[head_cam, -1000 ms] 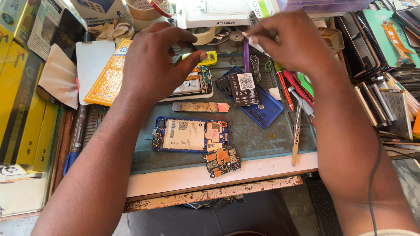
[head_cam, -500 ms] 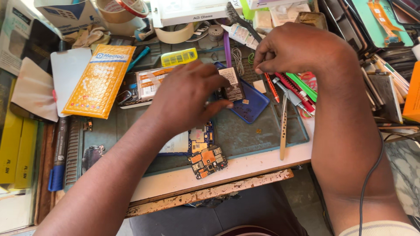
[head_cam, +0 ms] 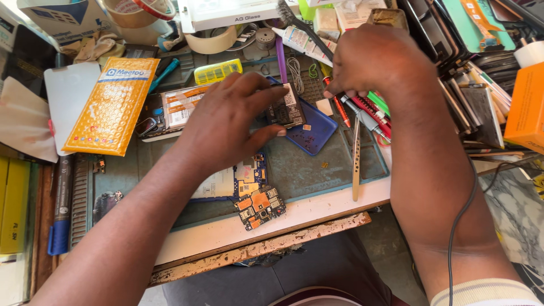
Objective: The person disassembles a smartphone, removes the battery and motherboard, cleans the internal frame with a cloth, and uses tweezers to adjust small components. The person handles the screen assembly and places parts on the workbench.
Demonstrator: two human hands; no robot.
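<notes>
While I look down from the head view, my left hand (head_cam: 226,127) pinches a small dark circuit module (head_cam: 287,107) between thumb and fingers, holding it just above the blue phone cover (head_cam: 314,133). My right hand (head_cam: 379,62), beyond that cover, is curled over the red and green tools (head_cam: 368,110); whether it grips one I cannot tell. Near the cover lies an orange circuit board (head_cam: 260,207) at the tabletop (head_cam: 306,212) edge.

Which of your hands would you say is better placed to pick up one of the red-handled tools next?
Probably the right hand: it rests directly over the red-handled tools, while the left hand is occupied, pinching the small dark circuit module.
</notes>
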